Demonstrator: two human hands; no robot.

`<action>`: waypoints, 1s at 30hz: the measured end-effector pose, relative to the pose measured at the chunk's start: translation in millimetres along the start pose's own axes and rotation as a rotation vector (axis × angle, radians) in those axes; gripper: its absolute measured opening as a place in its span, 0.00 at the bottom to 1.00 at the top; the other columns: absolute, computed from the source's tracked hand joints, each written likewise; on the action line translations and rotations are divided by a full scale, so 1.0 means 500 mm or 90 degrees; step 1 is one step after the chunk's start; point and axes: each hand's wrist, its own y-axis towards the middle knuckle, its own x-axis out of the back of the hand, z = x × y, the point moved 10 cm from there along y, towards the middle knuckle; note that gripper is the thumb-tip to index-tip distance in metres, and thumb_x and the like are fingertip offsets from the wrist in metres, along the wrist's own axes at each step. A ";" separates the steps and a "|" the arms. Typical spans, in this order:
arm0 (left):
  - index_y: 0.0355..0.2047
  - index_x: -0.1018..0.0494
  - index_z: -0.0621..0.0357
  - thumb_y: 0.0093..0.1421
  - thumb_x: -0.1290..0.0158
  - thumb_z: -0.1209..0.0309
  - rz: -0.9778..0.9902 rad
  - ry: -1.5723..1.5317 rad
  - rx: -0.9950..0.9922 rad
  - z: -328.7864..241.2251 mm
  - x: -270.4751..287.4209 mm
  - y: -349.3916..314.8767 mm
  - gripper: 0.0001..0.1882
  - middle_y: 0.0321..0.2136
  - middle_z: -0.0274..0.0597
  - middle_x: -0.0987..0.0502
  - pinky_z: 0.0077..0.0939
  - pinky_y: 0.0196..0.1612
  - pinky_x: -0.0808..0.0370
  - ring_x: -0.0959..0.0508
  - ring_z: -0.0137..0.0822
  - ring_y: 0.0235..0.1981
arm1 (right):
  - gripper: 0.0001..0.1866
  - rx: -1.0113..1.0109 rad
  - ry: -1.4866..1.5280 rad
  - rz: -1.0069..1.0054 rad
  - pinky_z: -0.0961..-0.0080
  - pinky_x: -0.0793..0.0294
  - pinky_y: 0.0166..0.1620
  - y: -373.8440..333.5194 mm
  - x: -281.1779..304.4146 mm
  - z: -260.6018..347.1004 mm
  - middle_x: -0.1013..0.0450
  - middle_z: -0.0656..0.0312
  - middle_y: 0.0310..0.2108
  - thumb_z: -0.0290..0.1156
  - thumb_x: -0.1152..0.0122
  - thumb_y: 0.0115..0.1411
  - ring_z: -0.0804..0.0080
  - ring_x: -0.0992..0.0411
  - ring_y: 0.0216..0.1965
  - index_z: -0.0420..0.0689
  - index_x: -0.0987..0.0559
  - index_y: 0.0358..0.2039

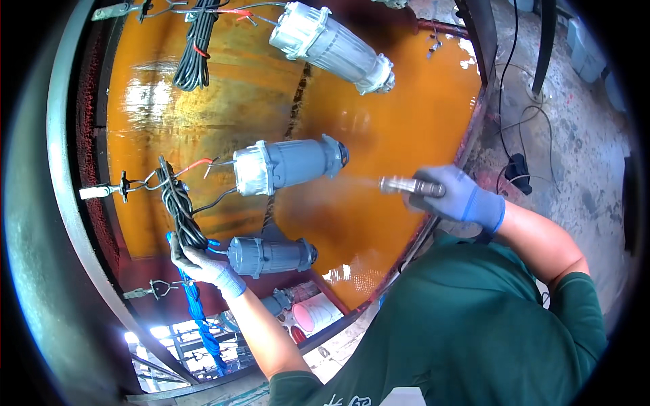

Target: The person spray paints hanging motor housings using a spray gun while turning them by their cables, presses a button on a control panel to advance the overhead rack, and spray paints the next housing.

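My right hand (464, 197), in a blue-grey work glove, is closed around a metal spray gun (405, 185). A pale mist leaves its nozzle toward the end of a grey, ribbed pump or motor casing (298, 165), apart from the gun. My left hand (203, 265), also gloved, is closed on the lower end of a coiled black cable bundle (177, 206). Below that hand runs a bunched blue cord (196, 314). A smaller grey-blue motor casing (271, 257) hangs just right of it. The right fingers are partly hidden behind the gun.
Another silver-grey casing (332, 47) hangs farther off, with its own cable coil (196, 51). Hooks (101, 191) line the curved metal frame (61, 155). An orange, wet-looking panel (420, 101) lies behind. A pink-lined bucket (315, 314) stands below; a hose (502, 128) crosses the concrete floor (582, 169).
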 end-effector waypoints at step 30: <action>0.47 0.27 0.69 0.64 0.55 0.77 0.130 0.297 0.098 0.145 0.005 0.091 0.14 0.42 0.57 0.19 0.39 0.45 0.19 0.17 0.45 0.39 | 0.12 0.089 0.101 0.108 0.66 0.20 0.38 0.041 0.033 0.153 0.18 0.55 0.30 0.37 0.31 0.66 0.62 0.17 0.32 0.42 0.20 0.40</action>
